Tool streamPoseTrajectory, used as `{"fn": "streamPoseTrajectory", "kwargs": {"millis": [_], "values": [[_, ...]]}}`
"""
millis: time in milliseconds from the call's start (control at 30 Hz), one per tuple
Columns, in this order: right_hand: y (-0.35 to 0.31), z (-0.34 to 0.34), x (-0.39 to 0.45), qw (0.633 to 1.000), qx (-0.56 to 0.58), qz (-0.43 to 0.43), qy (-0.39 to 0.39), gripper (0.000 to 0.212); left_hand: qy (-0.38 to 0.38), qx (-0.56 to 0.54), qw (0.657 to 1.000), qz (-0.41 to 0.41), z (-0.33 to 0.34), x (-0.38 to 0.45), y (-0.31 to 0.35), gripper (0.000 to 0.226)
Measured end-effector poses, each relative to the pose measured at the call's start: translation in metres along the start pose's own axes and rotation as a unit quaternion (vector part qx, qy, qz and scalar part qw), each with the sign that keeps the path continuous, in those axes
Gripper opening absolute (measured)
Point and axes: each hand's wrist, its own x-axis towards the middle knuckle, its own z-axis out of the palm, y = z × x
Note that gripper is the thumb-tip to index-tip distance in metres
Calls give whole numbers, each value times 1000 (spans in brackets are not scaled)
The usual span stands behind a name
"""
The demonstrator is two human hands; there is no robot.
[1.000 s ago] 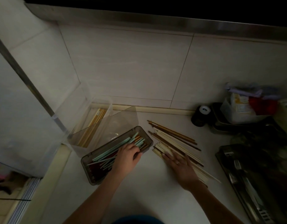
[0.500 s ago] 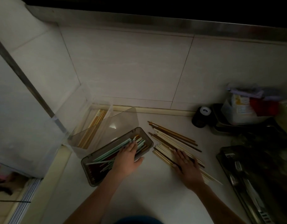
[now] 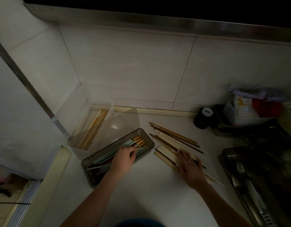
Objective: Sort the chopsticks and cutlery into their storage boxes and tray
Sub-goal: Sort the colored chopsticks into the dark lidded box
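The left hand rests with curled fingers on the mint chopsticks inside the grey box, settling them; whether it pinches any is unclear. At three o'clock from it, the right hand lies flat and open on the loose pale chopsticks on the counter. The step in hand looks like sorting chopsticks by colour, and the next move calls for gathering a matching few from that pile.

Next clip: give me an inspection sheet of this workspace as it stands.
Surface: pale countertop, dimly lit.
Job's things: grey box of teal and dark chopsticks; clear box of bamboo chopsticks; loose chopsticks on the counter; cutlery tray with forks.
Clutter: black tape roll; plastic container.
Hands: left hand with fingers curled on chopsticks in the grey box; right hand flat on the loose chopsticks.
Cables: nothing seen.
Surroundings: tiled wall.
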Motion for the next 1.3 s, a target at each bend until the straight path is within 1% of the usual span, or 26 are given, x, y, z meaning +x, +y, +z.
{"fn": "streamPoseTrajectory", "kwargs": {"millis": [67,133,200,267,367,433,467,533,633,700,767,867,933,967,1000,1067,1133,1200,1267,1300], "values": [[-3,-2,1,1000,10,4,2,80,6,-13,1000,9,0,-1,0,24],[-13,-7,4,1000,21,7,10,79,29,-38,999,-1,-2,-3,0,27],[-30,-16,9,999,44,7,26,69,71,-60,995,-29,-5,-7,-1,25],[-52,-28,20,994,96,-1,46,56,111,-57,990,-65,-10,-12,-5,22],[-94,-50,41,970,224,-26,85,50,170,-30,979,-112,-21,-22,-14,22],[-121,-62,60,949,309,-22,60,49,209,-31,969,-131,-27,-29,-18,22],[-134,-67,68,942,330,-23,46,50,224,-30,965,-137,-31,-32,-20,21],[-156,-74,86,939,341,-43,12,57,243,-19,960,-138,-37,-37,-23,18],[-181,-85,104,918,391,-51,-37,66,271,8,953,-136,-44,-45,-30,13],[-190,-93,110,901,429,-37,-49,66,311,2,937,-161,-49,-50,-34,14],[-197,-101,111,884,465,-22,-45,63,366,-25,913,-178,-54,-53,-35,15],[-200,-104,110,840,541,-5,-28,47,459,-105,856,-213,-60,-56,-31,18],[-197,-102,106,824,567,-3,-19,40,496,-166,821,-229,-64,-54,-31,28],[-195,-100,106,825,565,-2,-14,40,494,-196,812,-240,-66,-53,-31,35],[-192,-98,105,830,558,1,-5,38,485,-213,811,-248,-67,-52,-31,37],[-187,-94,104,852,523,-6,13,29,465,-208,827,-238,-67,-52,-30,34],[-184,-92,103,875,483,-32,27,19,440,-228,839,-224,-67,-53,-27,26],[-181,-90,105,882,468,-44,25,23,428,-242,843,-220,-69,-54,-27,22],[-175,-89,106,902,430,-50,11,32,414,-248,846,-226,-73,-51,-32,21],[-172,-86,106,916,399,-34,-8,37,405,-254,846,-235,-76,-49,-34,22]]}}
